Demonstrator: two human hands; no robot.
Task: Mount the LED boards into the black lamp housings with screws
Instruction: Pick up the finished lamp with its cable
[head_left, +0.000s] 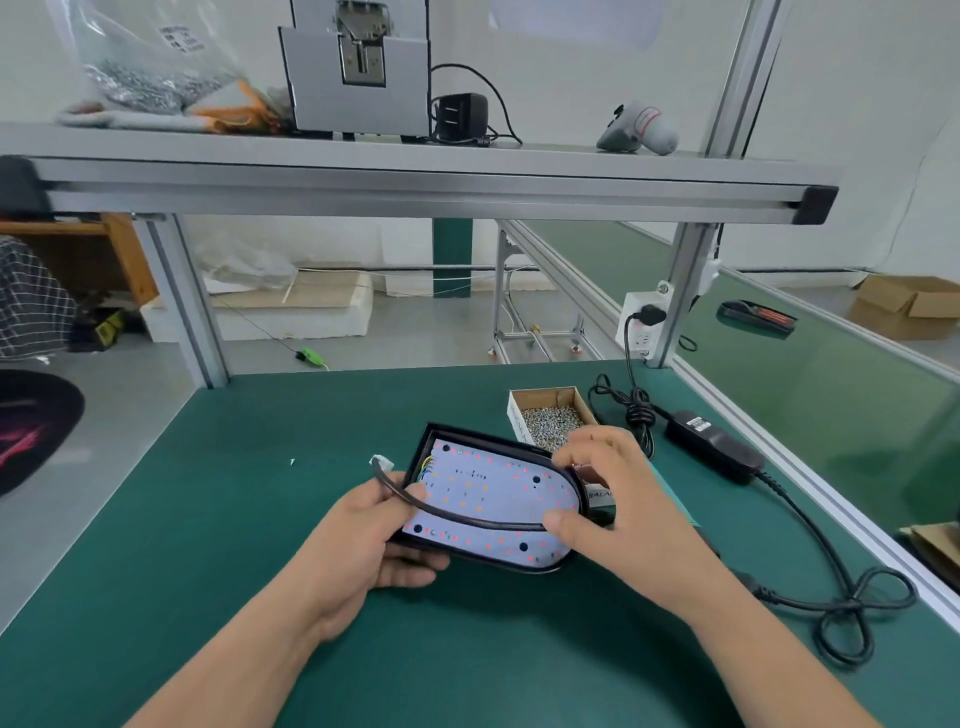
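The left hand grips the square end of the black plastic lamp housing, thumb pinning a black cable across the white LED board seated inside. The right hand, fingers curled, pinches the housing's rounded end above the green table.

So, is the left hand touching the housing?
Touching. The head view shows the left hand gripping the housing at its square end, fingers underneath, thumb on top.
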